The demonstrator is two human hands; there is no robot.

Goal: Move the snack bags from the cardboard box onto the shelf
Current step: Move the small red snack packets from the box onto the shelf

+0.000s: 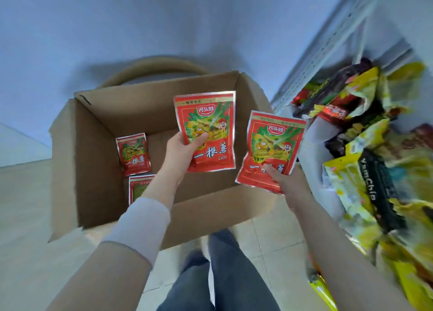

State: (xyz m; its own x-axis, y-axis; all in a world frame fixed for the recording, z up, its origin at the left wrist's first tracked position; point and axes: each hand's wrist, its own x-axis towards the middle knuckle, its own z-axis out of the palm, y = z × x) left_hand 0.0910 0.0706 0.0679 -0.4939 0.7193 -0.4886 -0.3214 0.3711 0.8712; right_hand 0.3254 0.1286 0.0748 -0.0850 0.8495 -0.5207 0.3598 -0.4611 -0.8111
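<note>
Blurry shelf point(316, 60); half-hidden snack bag point(138, 186)

Lower bag point(138, 187) in box point(93, 123) half hidden behind left forearm point(160, 191); shelf packets point(365, 170) blurred.

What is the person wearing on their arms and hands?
The left arm wears a tan sleeve ending in a pale whitish cuff. The right arm shows no sleeve in view. Left hand and right hand are bare: no gloves, rings or watch.
</note>
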